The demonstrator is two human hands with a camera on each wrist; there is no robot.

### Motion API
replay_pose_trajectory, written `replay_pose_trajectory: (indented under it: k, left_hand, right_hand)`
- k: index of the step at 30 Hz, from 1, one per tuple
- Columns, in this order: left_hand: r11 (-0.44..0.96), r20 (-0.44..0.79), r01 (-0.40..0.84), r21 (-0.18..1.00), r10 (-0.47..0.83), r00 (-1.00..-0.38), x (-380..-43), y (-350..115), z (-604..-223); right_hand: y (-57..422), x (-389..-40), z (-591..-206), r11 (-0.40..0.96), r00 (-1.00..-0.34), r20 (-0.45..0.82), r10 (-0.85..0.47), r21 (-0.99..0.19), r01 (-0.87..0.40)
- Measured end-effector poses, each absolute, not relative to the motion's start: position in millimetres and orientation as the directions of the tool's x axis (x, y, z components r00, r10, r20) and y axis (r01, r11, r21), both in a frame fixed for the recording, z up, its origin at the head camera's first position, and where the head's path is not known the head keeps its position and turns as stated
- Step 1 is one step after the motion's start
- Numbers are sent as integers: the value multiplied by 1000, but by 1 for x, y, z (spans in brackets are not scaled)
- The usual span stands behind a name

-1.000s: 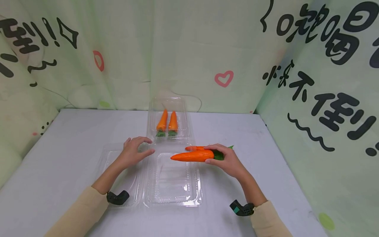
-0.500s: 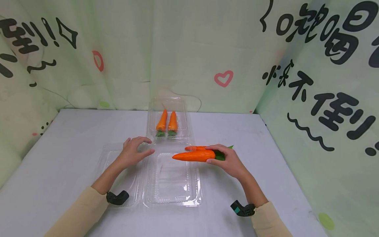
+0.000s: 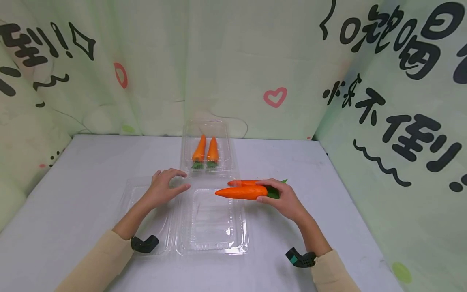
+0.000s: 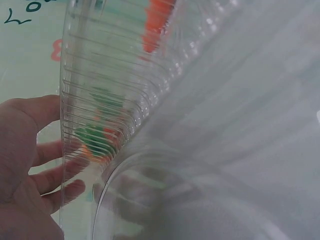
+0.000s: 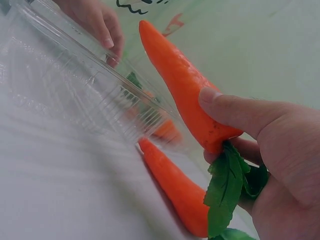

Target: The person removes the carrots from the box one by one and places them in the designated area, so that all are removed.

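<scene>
My right hand (image 3: pixel 282 196) grips an orange carrot (image 3: pixel 240 192) near its green leafy end, with the thumb on its side in the right wrist view. The carrot's tip points left over the right part of a clear plastic clamshell box (image 3: pixel 213 247). Just behind it a second carrot (image 5: pixel 175 192) lies on the table, partly hidden by the hand in the head view. My left hand (image 3: pixel 166 188) hovers by the box's far left side, fingers bent and spread, holding nothing. In the left wrist view its fingers (image 4: pixel 52 180) show partly through clear plastic; whether they touch it I cannot tell.
Behind the open clamshell, another clear box (image 3: pixel 230 146) holds two carrots (image 3: pixel 206 152), leaves toward me. Both stand on a white table (image 3: pixel 292 162). A pale green curtain (image 3: pixel 226 61) with black writing surrounds the back and sides.
My right hand has drifted slightly right, carrying the carrot with it. The left hand stays where it was.
</scene>
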State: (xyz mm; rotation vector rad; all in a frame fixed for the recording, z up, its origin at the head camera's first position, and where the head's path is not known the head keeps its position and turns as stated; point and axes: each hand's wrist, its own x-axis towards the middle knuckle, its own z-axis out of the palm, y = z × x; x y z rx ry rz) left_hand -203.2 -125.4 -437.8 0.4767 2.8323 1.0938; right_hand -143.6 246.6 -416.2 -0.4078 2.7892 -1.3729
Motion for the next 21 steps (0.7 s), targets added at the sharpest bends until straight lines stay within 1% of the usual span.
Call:
replay_pose_trajectory:
  k: [21]
  left_hand:
    - [691, 55, 265, 673, 310, -949, -201, -125, -436]
  right_hand:
    - [255, -139, -416, 579, -975, 87, -205, -792, -192]
